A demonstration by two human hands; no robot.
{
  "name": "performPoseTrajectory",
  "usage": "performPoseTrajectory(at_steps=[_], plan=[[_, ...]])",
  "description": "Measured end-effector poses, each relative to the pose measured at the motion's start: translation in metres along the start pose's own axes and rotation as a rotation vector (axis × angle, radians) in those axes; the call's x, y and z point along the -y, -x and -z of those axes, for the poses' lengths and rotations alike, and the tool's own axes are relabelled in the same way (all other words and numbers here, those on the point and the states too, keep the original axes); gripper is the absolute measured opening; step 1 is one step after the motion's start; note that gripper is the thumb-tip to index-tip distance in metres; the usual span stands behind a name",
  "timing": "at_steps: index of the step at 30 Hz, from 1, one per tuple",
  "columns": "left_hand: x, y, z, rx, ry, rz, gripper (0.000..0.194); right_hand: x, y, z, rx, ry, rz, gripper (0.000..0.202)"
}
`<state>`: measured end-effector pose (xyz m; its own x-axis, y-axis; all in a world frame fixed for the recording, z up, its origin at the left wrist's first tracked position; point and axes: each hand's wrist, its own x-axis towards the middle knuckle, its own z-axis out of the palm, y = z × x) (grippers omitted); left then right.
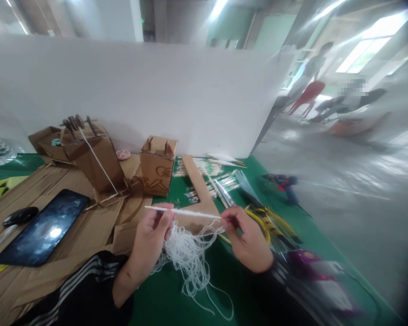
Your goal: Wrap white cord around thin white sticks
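Note:
A thin stick (193, 213) wrapped in white string is held level between my two hands. My left hand (153, 231) grips it near its left end, with the bare tip poking out past the fingers. At the right end, the fingertips of my right hand (246, 235) are pinched on the stick. A loose tangle of white string (188, 253) hangs below the stick and between my hands, over the green table (224, 290). A cut cardboard strip (199, 185) lies just behind it.
Cardboard structures (98, 167) and a cardboard box (158, 167) stand at the back left. A tablet (44, 226) lies on cardboard at left. Packaged sticks (204, 168), pliers (275, 226), a drill (284, 185) and a purple tool (309, 260) are at right. Behind rises a white partition (139, 90).

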<state>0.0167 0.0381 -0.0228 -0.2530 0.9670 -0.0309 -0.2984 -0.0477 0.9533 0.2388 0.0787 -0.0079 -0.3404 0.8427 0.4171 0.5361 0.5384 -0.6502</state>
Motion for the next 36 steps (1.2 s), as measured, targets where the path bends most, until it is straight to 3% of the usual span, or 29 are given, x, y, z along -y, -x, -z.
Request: performPoseTrajectory(at_steps=[4,10,14,20,25,31,36], plan=[[0.0000,0.0005,0.0000,0.009,-0.016,-0.012,0.028,0.0001,-0.0005,0.0016,0.013,0.071,0.005,0.024],[0.0002,0.0001,-0.0003,0.010,-0.017,-0.010,0.027,0.0014,-0.0001,0.0033,-0.006,0.008,0.019,0.011],[0.0012,-0.0003,0.0003,0.010,-0.036,-0.032,0.027,-0.0005,-0.0003,0.0039,-0.011,0.109,-0.018,0.026],[0.0025,-0.0014,0.0018,-0.016,-0.061,-0.042,0.029,-0.0016,0.0002,0.0034,-0.017,-0.008,0.001,0.010],[0.0030,-0.0010,0.0026,-0.004,-0.065,-0.042,0.028,-0.0020,-0.0008,0.0041,-0.008,0.081,-0.017,0.028],[0.0026,-0.0007,0.0041,0.004,-0.082,-0.024,0.025,-0.0021,-0.0013,0.0036,-0.001,-0.044,-0.024,0.012],[0.0037,-0.0014,0.0052,-0.005,-0.124,-0.053,0.025,-0.0029,-0.0024,0.0048,-0.007,0.068,-0.048,0.029]])
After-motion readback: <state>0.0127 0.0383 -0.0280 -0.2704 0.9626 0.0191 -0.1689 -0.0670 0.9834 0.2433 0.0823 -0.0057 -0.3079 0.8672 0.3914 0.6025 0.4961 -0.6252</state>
